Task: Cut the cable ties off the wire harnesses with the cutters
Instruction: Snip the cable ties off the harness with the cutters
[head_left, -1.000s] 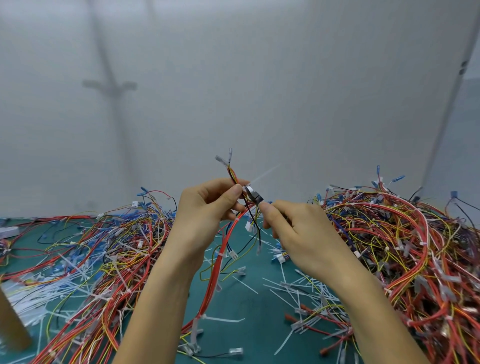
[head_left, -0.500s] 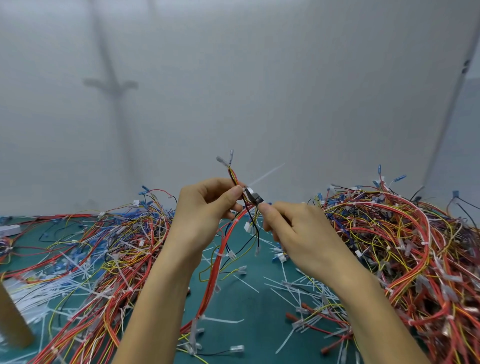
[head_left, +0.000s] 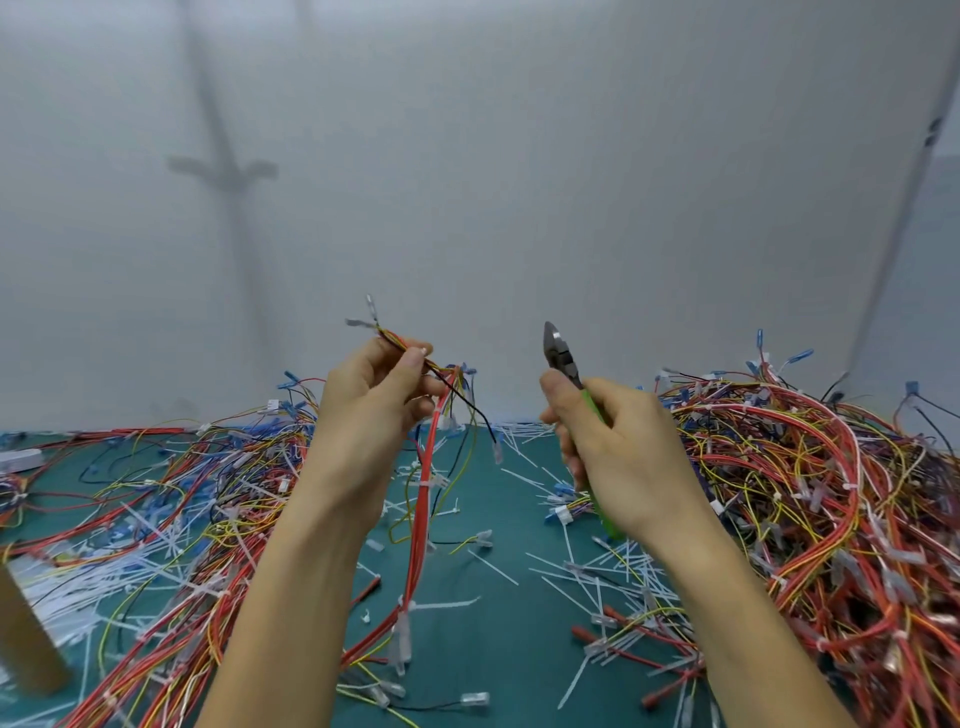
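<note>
Left hand (head_left: 374, 415): raised over the middle of the surface, thumb and curled fingers pinching the wire harness near its upper end.
Right hand (head_left: 618, 457): raised beside it and apart from it, fingers wrapped round the green handles of the cutters.
Cutters (head_left: 560, 356): held upright in the right hand, dark blades pointing up and looking closed, clear of the harness.
Wire harness (head_left: 426, 499): a red bundle with thin yellow and black strands. It hangs from the left hand down to the surface, and short ends with clear terminals stick up above the thumb.
Cable ties (head_left: 427, 483): white ties ring the red bundle at several spots along its hanging length.
Surface (head_left: 483, 519): a teal mat, bare only in a strip between the arms.
Loose ties (head_left: 597, 571): white strips scattered across the mat, thickest under the right forearm and at the far edge.
Left heap (head_left: 156, 493): tangled red, yellow, blue and black wires spread low over the left side, mixed with white strips.
Right heap (head_left: 805, 493): a taller mound of mostly red and yellow wires, blue terminals poking up from its top.
Brown post (head_left: 26, 639): a plain tan shape at the lower left edge; I cannot tell what it is.
Wall (head_left: 467, 156): pale grey, rising straight from the far edge of the surface.
Shadow (head_left: 223, 166): a soft cross-shaped shadow on the wall's left half.
Corner seam (head_left: 904, 218): a slanted grey line at the right, where the wall meets a second pale panel.
</note>
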